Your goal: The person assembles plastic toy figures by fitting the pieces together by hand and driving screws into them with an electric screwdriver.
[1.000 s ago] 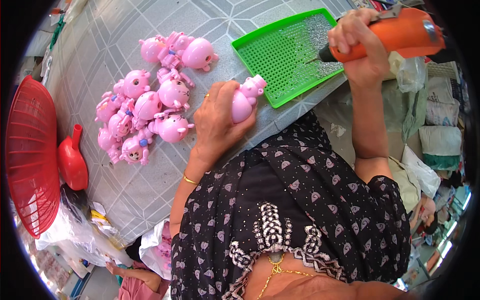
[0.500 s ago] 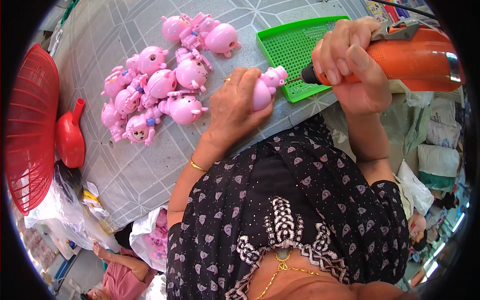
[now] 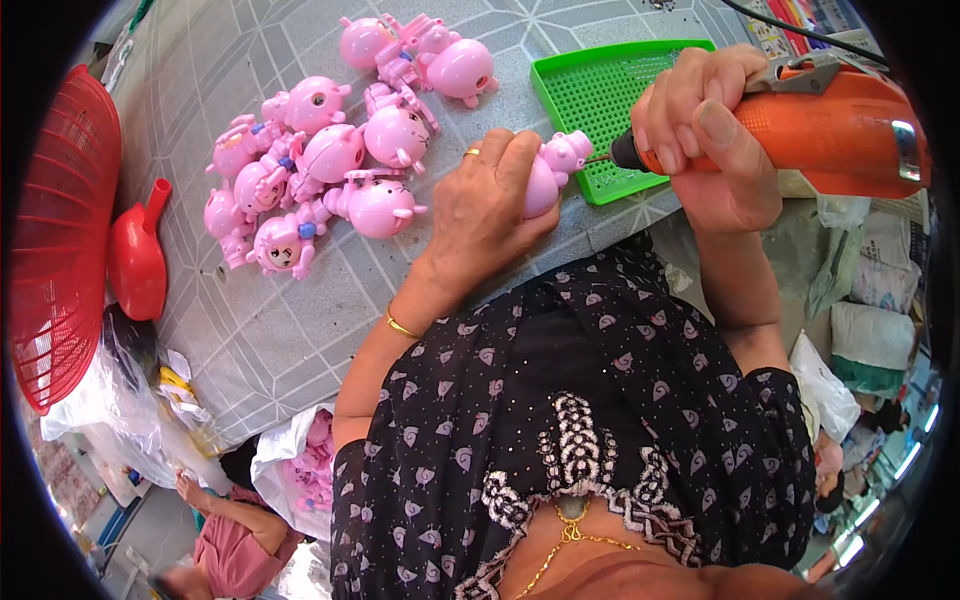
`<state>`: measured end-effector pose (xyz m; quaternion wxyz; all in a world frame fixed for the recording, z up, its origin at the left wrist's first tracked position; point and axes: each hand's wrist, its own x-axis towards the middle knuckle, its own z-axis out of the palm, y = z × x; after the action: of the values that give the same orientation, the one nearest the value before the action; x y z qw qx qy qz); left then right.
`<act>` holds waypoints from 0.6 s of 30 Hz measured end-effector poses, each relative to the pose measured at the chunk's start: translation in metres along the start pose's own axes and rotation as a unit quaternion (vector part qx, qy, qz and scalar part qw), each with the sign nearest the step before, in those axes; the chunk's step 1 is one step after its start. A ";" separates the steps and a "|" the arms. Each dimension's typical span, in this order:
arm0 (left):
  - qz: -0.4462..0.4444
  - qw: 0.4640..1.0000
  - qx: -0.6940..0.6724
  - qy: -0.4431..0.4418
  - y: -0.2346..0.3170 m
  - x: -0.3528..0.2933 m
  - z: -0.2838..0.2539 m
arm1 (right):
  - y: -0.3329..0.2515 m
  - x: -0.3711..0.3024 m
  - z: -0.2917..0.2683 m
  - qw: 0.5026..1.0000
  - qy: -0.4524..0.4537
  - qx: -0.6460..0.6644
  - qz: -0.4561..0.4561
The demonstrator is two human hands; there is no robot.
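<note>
My left hand (image 3: 485, 200) is closed around the round head of a pink plastic toy figure (image 3: 568, 150), whose small body points to the right. In my right hand (image 3: 705, 140) is an orange electric screwdriver (image 3: 820, 132), held level with its black nose toward the toy. Its thin bit meets the toy's end; whether it sits in a screw there I cannot make out. Beneath the bit lies a green perforated tray (image 3: 570, 90) with small metal bits, probably screws, in it. Several more pink toy figures (image 3: 332, 152) lie in a cluster left of my left hand.
A red plastic basket (image 3: 65, 240) and a red scoop (image 3: 138, 255) stand at the table's left edge. Below the table, a white bag (image 3: 275, 455) holds more pink pieces. Another person (image 3: 240, 540) sits at the lower left. A black cable (image 3: 800, 33) runs at the upper right.
The whole view has shifted slightly. Both hands keep their hold, and the screwdriver bit stays at the toy's end.
</note>
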<state>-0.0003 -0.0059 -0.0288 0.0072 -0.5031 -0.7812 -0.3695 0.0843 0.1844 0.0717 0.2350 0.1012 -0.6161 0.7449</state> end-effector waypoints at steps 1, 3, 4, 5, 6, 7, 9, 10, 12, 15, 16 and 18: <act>0.000 1.000 -0.001 0.000 0.000 0.000 0.000 | 0.001 0.000 -0.001 1.000 0.000 -0.001 0.000; 0.010 1.000 0.002 0.010 0.000 0.001 0.000 | 0.003 0.000 -0.003 1.000 -0.020 0.005 -0.007; 0.009 1.000 0.002 0.010 0.000 0.001 0.000 | 0.003 0.000 -0.002 1.000 -0.021 0.005 -0.006; 0.010 1.000 0.005 0.009 0.000 0.001 0.000 | 0.003 0.000 -0.002 1.000 -0.021 0.001 -0.006; 0.011 1.000 0.008 0.007 0.000 0.001 -0.001 | 0.003 -0.001 -0.001 1.000 -0.021 -0.003 -0.005; 0.010 1.000 0.007 0.007 0.001 0.001 -0.001 | 0.002 -0.001 0.000 1.000 -0.021 -0.003 -0.004; 0.000 1.000 0.010 0.016 0.003 0.002 -0.002 | 0.001 -0.003 0.000 1.000 -0.023 -0.007 -0.006; -0.001 1.000 0.009 0.016 0.004 0.002 -0.002 | 0.001 -0.004 0.001 1.000 -0.023 -0.007 -0.005; -0.002 1.000 0.011 0.012 0.004 0.002 -0.003 | 0.000 -0.004 0.002 1.000 -0.020 -0.016 -0.009; 0.000 1.000 0.011 0.018 0.004 0.002 -0.002 | -0.001 -0.003 0.002 0.999 -0.029 -0.022 -0.010; -0.001 1.000 0.011 0.017 0.004 0.002 -0.002 | -0.001 -0.002 0.002 0.999 -0.029 -0.021 -0.009; 0.000 1.000 0.010 0.014 0.004 0.002 -0.003 | -0.001 -0.002 0.003 0.999 -0.030 -0.024 -0.009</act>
<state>0.0007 -0.0053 -0.0242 0.0234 -0.4975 -0.7848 -0.3687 0.0858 0.1812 0.0724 0.2255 0.1236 -0.6395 0.7246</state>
